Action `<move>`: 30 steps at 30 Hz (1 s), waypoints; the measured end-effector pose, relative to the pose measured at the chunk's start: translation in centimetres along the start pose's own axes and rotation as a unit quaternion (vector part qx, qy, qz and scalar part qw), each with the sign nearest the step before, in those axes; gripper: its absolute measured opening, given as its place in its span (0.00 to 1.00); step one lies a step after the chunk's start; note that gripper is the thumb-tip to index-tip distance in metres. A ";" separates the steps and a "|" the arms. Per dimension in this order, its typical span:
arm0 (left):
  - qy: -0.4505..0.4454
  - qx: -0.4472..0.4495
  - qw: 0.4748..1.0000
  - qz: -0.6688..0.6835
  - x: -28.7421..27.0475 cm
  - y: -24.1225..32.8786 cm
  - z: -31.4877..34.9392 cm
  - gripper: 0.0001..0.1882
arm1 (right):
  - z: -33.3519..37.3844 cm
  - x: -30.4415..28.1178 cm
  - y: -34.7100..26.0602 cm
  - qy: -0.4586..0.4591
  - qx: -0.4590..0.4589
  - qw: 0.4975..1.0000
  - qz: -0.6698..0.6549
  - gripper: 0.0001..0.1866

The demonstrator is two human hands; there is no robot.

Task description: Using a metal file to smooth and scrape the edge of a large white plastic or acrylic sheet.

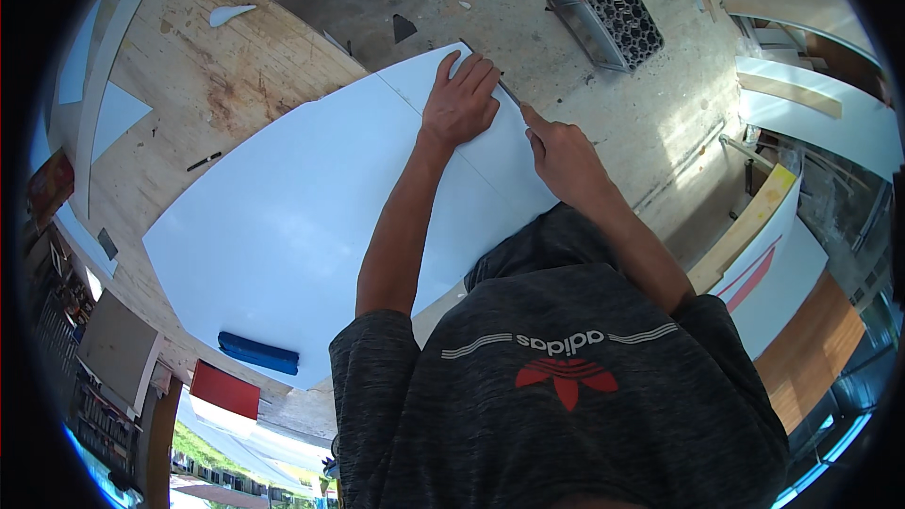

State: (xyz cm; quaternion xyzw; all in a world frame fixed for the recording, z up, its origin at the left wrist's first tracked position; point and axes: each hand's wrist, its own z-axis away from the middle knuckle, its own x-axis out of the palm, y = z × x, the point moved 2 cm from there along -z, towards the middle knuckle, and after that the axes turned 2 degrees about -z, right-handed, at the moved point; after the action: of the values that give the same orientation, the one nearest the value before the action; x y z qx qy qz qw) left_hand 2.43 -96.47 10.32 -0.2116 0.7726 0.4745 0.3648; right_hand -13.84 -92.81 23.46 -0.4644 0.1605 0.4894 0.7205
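Observation:
A large white sheet (273,217) with a pointed far end lies on the wooden workbench, a thin line drawn across it near that end. My left hand (460,99) rests on the sheet close to its tip, fingers spread over the surface. At the sheet's right edge, my right hand (564,153) is closed on a thin, dark, long tool (510,92), perhaps a file. The tool lies along the edge towards the tip, and part of it is hidden by my left hand. Its exact kind cannot be made out.
The wooden workbench (212,66) bears a small white offcut (231,15), a black pen (204,161) and white strips at left. A blue case (258,353) lies on the sheet's near left. A grey crate (613,19) stands on the concrete floor; boards (801,283) lean at right.

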 end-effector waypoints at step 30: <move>-0.189 0.043 0.981 -0.030 0.6 1.9 -0.8 0.19 | -1.7 1.8 3.5 0.000 -0.026 0.998 0.059 0.23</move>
State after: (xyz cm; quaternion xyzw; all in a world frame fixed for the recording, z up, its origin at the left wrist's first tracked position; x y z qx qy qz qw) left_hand 0.49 -96.27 11.22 -0.1253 0.7028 0.4607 0.5274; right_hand -15.62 -92.94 19.57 -0.4725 0.1749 0.5348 0.6783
